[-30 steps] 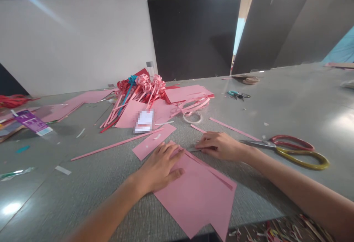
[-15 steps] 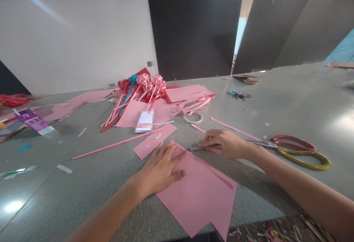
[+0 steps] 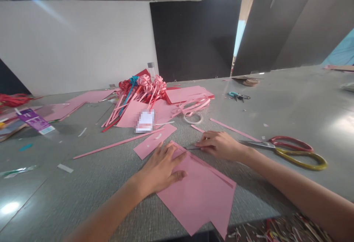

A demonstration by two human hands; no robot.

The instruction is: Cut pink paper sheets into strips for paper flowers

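Note:
A pink paper sheet [image 3: 199, 194] with a notched near end lies on the grey table [image 3: 276, 113] in front of me. My left hand [image 3: 162, 168] rests flat on its far left part, fingers stretched out. My right hand [image 3: 221, 145] is closed in a pinch on a thin grey blade-like tool [image 3: 193, 147] at the sheet's far edge, where a narrow pink strip [image 3: 212, 170] runs along the right side. What exactly the tool is I cannot make out.
Large red-and-yellow scissors [image 3: 290, 150] lie just right of my right wrist. A pile of pink paper bows and sheets [image 3: 146, 94], a tape ring [image 3: 193, 117], loose pink strips [image 3: 116, 144], small teal scissors [image 3: 238, 95] and a purple packet [image 3: 34, 121] lie further off.
My right hand shifted slightly along the sheet's far edge with the tool. The left hand stays pressed on the sheet.

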